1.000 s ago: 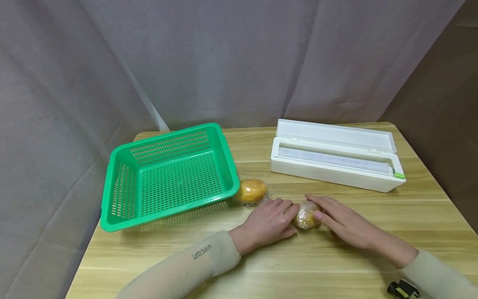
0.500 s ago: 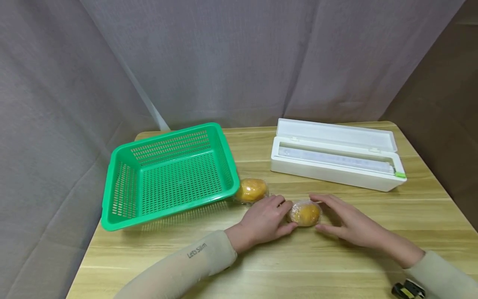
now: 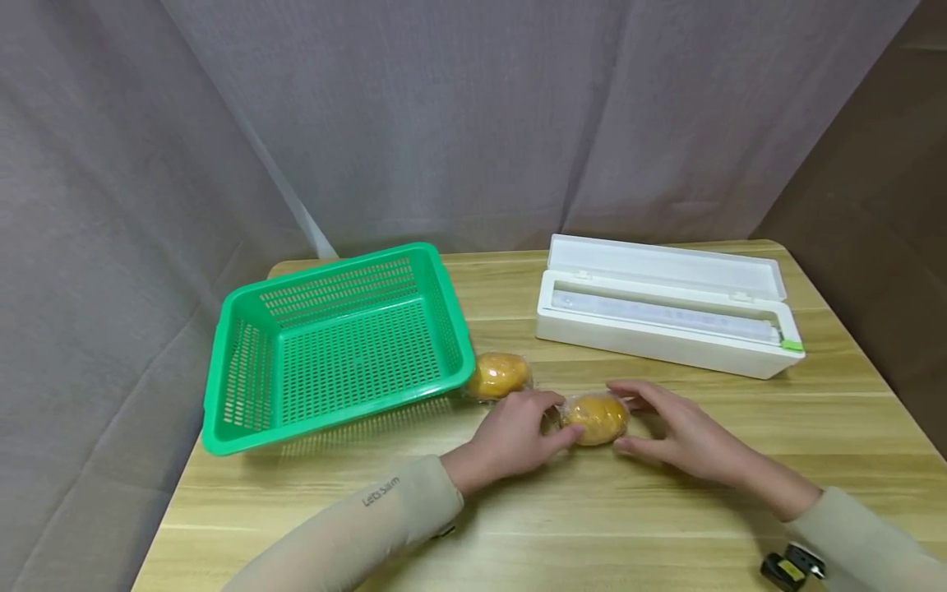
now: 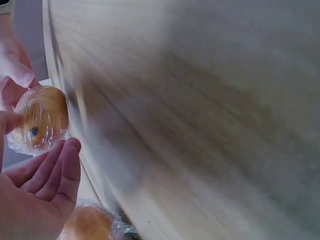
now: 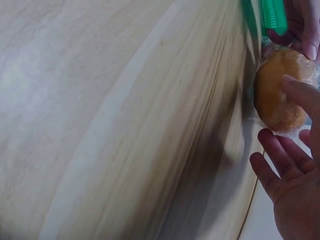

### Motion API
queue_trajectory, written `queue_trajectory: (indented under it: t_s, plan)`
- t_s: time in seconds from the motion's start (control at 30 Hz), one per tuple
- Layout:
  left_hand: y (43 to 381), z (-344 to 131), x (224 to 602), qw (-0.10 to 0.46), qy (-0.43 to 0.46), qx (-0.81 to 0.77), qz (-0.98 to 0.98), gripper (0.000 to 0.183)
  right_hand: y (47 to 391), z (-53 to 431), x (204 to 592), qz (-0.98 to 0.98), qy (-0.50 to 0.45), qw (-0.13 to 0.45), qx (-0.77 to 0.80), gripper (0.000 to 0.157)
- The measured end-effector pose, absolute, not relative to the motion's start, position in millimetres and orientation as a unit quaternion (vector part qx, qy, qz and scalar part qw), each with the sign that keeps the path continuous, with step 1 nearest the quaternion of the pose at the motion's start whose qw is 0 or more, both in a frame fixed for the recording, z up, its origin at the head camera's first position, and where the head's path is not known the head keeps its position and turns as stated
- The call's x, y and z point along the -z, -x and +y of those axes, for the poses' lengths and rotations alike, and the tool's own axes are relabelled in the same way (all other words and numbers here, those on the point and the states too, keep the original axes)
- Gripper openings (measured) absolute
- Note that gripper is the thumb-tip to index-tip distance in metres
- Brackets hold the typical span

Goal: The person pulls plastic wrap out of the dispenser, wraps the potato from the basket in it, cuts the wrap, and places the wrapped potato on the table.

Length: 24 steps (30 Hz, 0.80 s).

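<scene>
A yellow-orange mango (image 3: 594,418) in crinkled cling film lies on the table between both hands. My left hand (image 3: 515,432) holds its left end, with the thumb at the near side and fingers at the film. In the left wrist view a dark stem spot shows on the mango (image 4: 42,117). My right hand (image 3: 684,432) is at the other end, fingers loosely spread; in the right wrist view its thumb lies over the mango (image 5: 275,95). A second wrapped mango (image 3: 501,376) lies behind my left hand, against the green basket (image 3: 459,382).
At the back right stands a long white cling film dispenser (image 3: 651,344), its lid raised, a roll inside and a green piece at its right end. Grey curtain (image 3: 459,123) hangs behind the wooden table (image 3: 592,526). A black device (image 3: 792,567) is by the right sleeve.
The mango between my hands has shifted left and turned, showing more bare yellow side. Both hands moved slightly left along with it. The basket, second mango and dispenser stayed put.
</scene>
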State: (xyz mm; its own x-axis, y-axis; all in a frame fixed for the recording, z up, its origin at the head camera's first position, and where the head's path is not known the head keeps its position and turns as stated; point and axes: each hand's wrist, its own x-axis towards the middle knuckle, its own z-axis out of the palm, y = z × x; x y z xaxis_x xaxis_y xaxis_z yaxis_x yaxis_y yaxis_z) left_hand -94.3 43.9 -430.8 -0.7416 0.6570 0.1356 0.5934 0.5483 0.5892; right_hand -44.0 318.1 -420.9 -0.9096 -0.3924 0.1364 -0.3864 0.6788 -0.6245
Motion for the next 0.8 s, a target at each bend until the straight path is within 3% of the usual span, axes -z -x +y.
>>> queue_trajectory:
  t_s: [0.23,0.63,0.8]
  plan:
    - [93.6,28.5,432.2,0.138,-0.281,-0.435,0.844,0.027,47.1,314.1,421.0,0.902,0.221,0.025,0.371,0.075]
    - [90.4,-26.6,427.6,0.278,-0.153,-0.516,0.795,0.038,47.1,316.1,412.8,0.899,0.225,0.027,0.375,0.066]
    - [88.7,-41.7,428.8,0.307,-0.107,-0.544,0.774,0.041,49.6,317.3,411.9,0.895,0.232,0.017,0.380,0.064]
